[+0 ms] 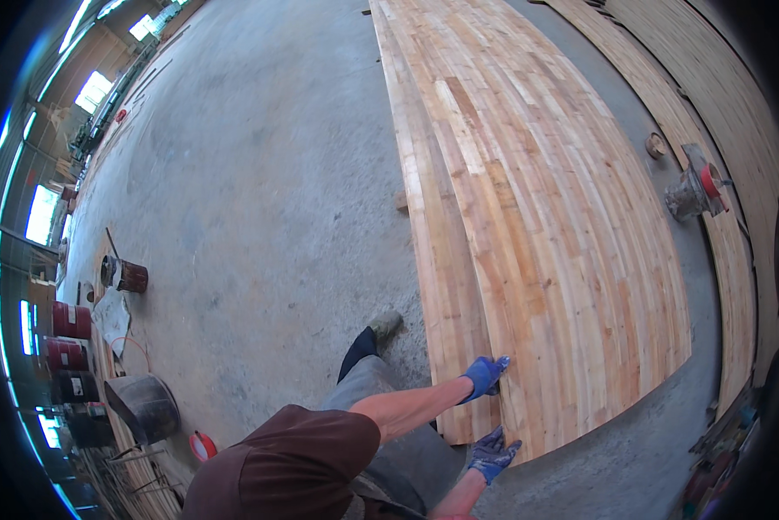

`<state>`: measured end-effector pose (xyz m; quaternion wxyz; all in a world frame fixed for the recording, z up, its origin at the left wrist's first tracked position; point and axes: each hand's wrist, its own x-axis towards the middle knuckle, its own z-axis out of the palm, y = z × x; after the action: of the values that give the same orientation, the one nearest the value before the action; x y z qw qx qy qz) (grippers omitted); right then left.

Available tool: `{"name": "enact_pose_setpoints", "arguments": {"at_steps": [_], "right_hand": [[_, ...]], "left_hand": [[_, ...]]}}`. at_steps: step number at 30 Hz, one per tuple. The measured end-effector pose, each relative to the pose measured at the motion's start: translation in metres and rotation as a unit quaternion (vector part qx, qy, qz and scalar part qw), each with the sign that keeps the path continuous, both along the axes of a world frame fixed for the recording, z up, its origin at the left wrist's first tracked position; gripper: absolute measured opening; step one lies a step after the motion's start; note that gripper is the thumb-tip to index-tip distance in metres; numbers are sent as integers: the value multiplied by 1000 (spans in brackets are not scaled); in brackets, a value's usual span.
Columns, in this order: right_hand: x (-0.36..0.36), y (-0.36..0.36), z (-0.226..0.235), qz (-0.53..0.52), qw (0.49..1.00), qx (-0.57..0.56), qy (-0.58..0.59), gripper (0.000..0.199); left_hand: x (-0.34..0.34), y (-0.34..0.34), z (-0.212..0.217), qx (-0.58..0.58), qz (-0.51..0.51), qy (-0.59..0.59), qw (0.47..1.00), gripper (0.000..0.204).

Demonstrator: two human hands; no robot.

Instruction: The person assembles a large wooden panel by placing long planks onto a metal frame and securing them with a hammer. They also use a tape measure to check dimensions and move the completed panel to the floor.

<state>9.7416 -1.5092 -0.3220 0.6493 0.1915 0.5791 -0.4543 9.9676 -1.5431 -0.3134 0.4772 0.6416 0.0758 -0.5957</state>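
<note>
A long wooden panel point(554, 260), made of many joined strips, lies partly over another wooden panel point(440, 251) whose left part shows beneath it. My left hand point(485, 379), in a blue glove, is closed on the left edge of the upper panel, close to its near end. Lower down, my right hand point(493, 455), in a stained blue glove, grips the near left corner of that same panel. The fingers of both hands are partly hidden at the edge.
Grey concrete floor point(259, 173) spreads to the left. More long panels point(727, 295) lie at the right, near a messy bucket point(688, 198) and a tape roll point(656, 146). Drums point(71, 321), a large dark tub point(151, 407) and a small bucket point(129, 275) stand left.
</note>
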Motion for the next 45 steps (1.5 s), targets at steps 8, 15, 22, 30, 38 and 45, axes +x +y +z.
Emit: {"name": "enact_pose_setpoints", "arguments": {"at_steps": [8, 15, 22, 30, 38, 45], "right_hand": [[2, -2, 5, 16, 1000, 2, -20, 70], [-2, 1, 3, 36, 999, -6, -14, 73], [-13, 9, 22, 64, 997, -38, 16, 69], [-15, 18, 43, 82, 990, -110, 38, 72], [-20, 17, 45, 107, 991, -76, 1, 67], [-10, 29, 33, 60, 997, -49, -24, 67]], "left_hand": [[1, 2, 2, -3, -9, -18, 1000, 57], [7, 9, 17, -27, -12, -14, 999, 52], [-1, 18, 28, -67, -12, -46, 997, 45], [-3, 33, 44, -135, 0, -44, 990, 41], [-5, 27, 49, -118, 43, 3, 992, 37], [5, 36, 30, -61, 16, 58, 996, 32]]}}
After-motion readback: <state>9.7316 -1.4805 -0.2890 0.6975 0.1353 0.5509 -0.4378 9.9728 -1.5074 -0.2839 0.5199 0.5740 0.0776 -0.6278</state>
